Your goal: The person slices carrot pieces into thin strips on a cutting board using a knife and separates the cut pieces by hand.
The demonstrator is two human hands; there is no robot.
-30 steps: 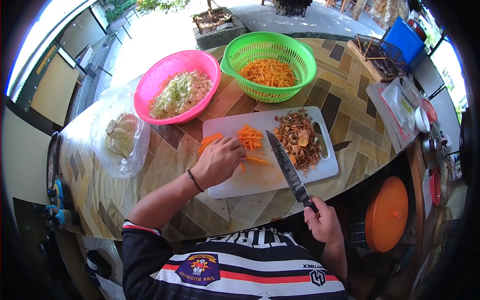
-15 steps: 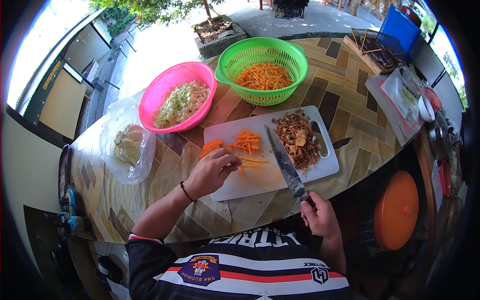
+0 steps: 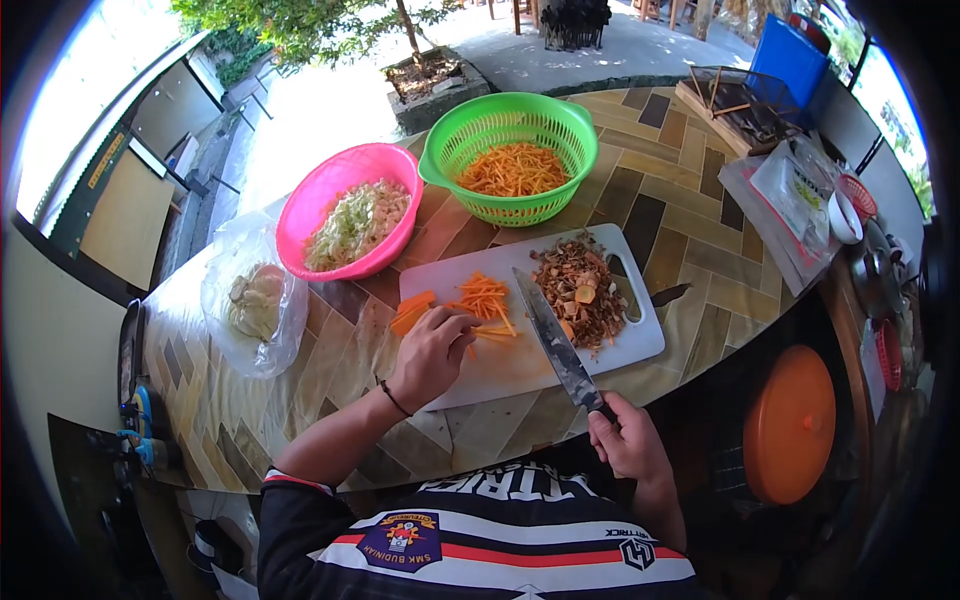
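On a white cutting board (image 3: 500, 385) lie carrot sticks (image 3: 486, 297), carrot slices (image 3: 411, 313) and a heap of brown and orange peelings (image 3: 575, 290). My left hand (image 3: 432, 352) is over the board's left part, its fingers pinched on thin carrot strips (image 3: 494, 331). My right hand (image 3: 628, 436) is wrapped round the handle of a large knife (image 3: 561, 350). The blade slants across the board between the carrot sticks and the peelings, its tip pointing away from me.
A pink basket (image 3: 288, 228) with pale shredded vegetable and a green basket (image 3: 583, 150) with shredded carrot stand behind the board. At left is a plastic bag (image 3: 255, 305) with pale vegetable. An orange lid (image 3: 790, 425) is below the table edge at right.
The view has shifted, so the baskets and board appear lower. My left hand has drawn slightly back from the carrot sticks and holds a few strips. The knife stays in my right hand.
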